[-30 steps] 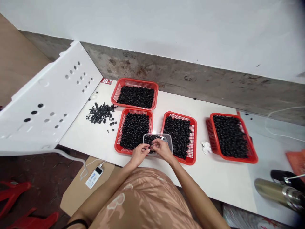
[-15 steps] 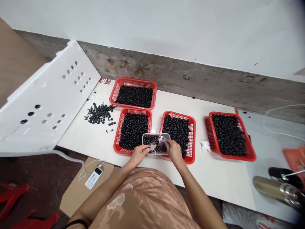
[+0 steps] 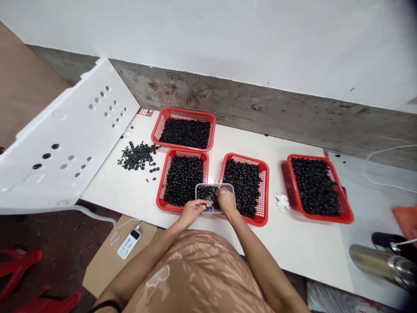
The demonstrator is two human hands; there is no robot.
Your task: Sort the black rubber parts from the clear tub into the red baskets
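A clear plastic tub (image 3: 215, 185) holding small black ring-shaped parts (image 3: 206, 194) rests across the near edges of two red mesh baskets, each heaped with the same black parts. My left hand (image 3: 193, 213) curls against the tub's front left corner. My right hand (image 3: 226, 202) reaches into the tub from the front, its fingertips among the parts and partly hidden by the plastic. The left basket (image 3: 163, 191) lies under the tub's left end, and the right basket (image 3: 265, 191) lies beyond its right end.
Another full red basket (image 3: 182, 111) stands behind them, and a fourth (image 3: 325, 217) stands to the right. A loose pile of black parts (image 3: 138, 155) lies on the white table (image 3: 286, 248). A white perforated plastic sheet (image 3: 65, 148) leans at the left. A steel flask (image 3: 384, 266) lies at the right.
My right hand has moved left from the tub's right end and now reaches further into the tub. My left hand and the tub stay nearly in place.
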